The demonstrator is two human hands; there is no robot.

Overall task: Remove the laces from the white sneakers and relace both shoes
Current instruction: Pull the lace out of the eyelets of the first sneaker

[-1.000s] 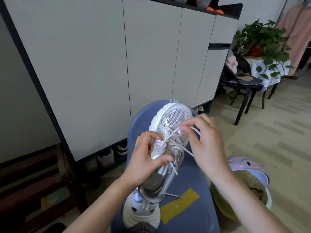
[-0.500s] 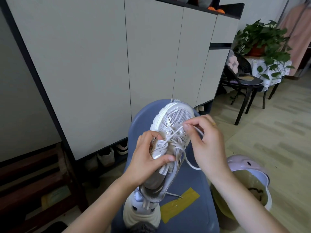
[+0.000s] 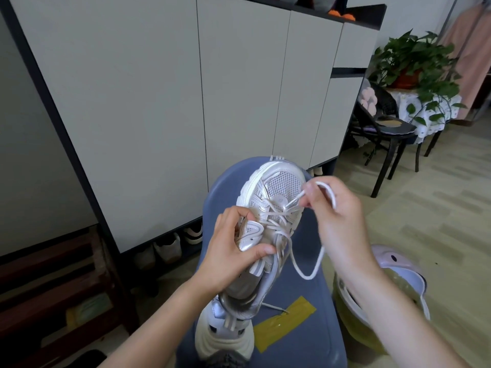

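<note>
A white and silver sneaker (image 3: 276,192) is held up, toe pointing away, over a blue chair (image 3: 305,314). My left hand (image 3: 233,251) grips its left side at mid-shoe, thumb across the tongue. My right hand (image 3: 337,221) pinches the white lace (image 3: 308,272) just right of the lowest eyelets; a slack loop of lace hangs below the hand. The lace still crosses several eyelets. The second sneaker (image 3: 225,338) stands on the chair seat beneath, its heel toward me.
Yellow tape (image 3: 284,325) is stuck on the chair seat. A bin with a pale lid (image 3: 393,272) stands on the floor at right. Grey cabinet doors (image 3: 159,102) rise behind, shoes beneath them. A black chair (image 3: 385,144) and a potted plant (image 3: 414,57) stand far right.
My right hand has drawn the lace up and to the right, out of the lower eyelets, and the slack loop under it has grown longer. My left hand keeps its hold.
</note>
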